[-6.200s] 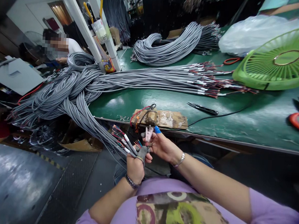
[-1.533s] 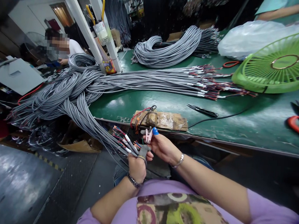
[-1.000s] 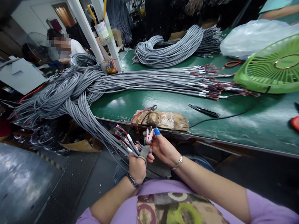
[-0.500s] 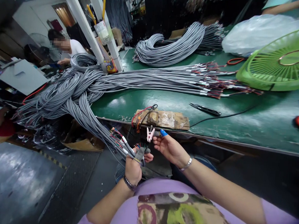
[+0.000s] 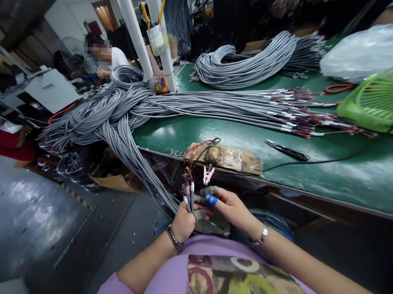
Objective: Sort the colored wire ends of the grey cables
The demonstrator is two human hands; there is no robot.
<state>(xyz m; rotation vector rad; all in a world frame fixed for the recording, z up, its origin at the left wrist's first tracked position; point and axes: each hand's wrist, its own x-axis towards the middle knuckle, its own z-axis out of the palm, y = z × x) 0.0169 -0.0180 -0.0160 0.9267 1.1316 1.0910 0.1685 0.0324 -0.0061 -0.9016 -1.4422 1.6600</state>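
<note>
Grey cables sit best with ends level in the left grip, wrapped round them, while beside it the right grip, pinch unclear, should tug none loose

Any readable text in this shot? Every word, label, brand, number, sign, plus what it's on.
None legible.
Colourful packet at the foot of the white posts: lettering-like marks, too small and blurred to read.
Shirt print: rings and patches, no readable words.
Holder on the post: too blurred to tell.
Cable ends in the left hand, pink clip: no readable marking.
</note>
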